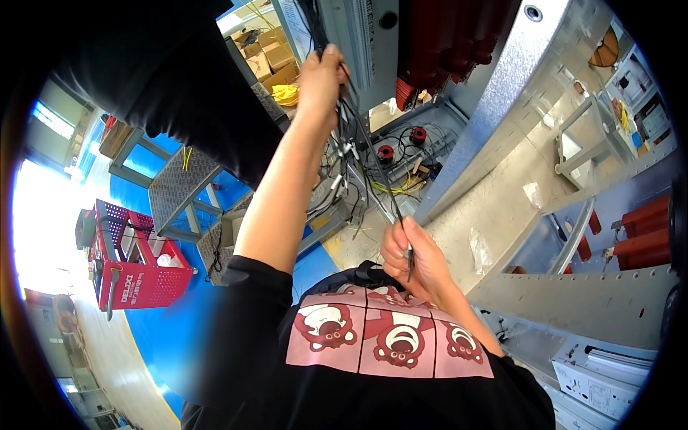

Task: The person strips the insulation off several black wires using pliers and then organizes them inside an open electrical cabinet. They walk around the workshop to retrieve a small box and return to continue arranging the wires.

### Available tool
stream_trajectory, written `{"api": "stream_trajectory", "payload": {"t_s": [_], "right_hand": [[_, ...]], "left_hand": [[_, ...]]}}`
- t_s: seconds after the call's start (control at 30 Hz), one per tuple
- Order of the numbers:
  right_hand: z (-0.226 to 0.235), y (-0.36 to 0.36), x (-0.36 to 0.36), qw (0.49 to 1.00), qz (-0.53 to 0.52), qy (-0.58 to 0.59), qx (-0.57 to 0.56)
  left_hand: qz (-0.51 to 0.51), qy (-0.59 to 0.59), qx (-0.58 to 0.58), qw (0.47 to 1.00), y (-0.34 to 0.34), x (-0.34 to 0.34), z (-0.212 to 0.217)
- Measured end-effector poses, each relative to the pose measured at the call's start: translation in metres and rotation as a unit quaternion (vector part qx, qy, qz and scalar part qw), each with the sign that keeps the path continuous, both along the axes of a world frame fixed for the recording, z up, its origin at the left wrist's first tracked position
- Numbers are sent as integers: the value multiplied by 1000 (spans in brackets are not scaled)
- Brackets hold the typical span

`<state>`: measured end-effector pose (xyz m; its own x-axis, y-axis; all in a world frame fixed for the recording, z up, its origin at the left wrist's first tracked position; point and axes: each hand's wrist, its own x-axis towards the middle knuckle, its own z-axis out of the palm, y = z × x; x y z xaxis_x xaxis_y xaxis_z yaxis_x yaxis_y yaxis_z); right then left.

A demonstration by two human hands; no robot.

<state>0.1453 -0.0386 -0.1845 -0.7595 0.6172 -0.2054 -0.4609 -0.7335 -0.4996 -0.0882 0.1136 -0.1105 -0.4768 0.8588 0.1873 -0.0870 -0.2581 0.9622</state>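
Note:
My left hand (322, 84) is raised in front of a grey metal cabinet (371, 54), its fingers closed round a bundle of black cables (312, 23). Lower down, near my chest, my right hand (416, 259) grips a black cable (378, 166) close to its end, which pokes out below the fingers. This cable runs slantwise between my two hands. Behind it a tangle of loose wires (342, 161) with pale ends hangs beside the cabinet. How many cables lie inside each fist I cannot tell.
Another person's black-clad leg (193, 100) is close at the left. Below stand metal steps (175, 190) and a red perforated tool cart (147, 276). Two red spools (385, 153) sit in the cabinet base, beside a bright metal post (494, 100). Cardboard boxes (276, 54) lie behind.

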Motion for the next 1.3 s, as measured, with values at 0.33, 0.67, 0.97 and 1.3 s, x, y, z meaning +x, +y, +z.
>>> {"api": "stream_trajectory", "payload": {"t_s": [0.33, 0.67, 0.97, 1.3], "right_hand": [[4, -21, 23, 999, 1, 4, -50], [-13, -38, 60, 998, -56, -24, -33], [50, 63, -39, 974, -47, -50, 218], [9, 77, -75, 955, -53, -146, 253]], "left_hand": [[19, -4, -2, 1000, 6, 6, -1], [33, 95, 13, 995, -13, -32, 33], [-9, 149, -36, 988, -40, -8, 23], [-63, 200, -70, 975, -75, -9, 15]]}}
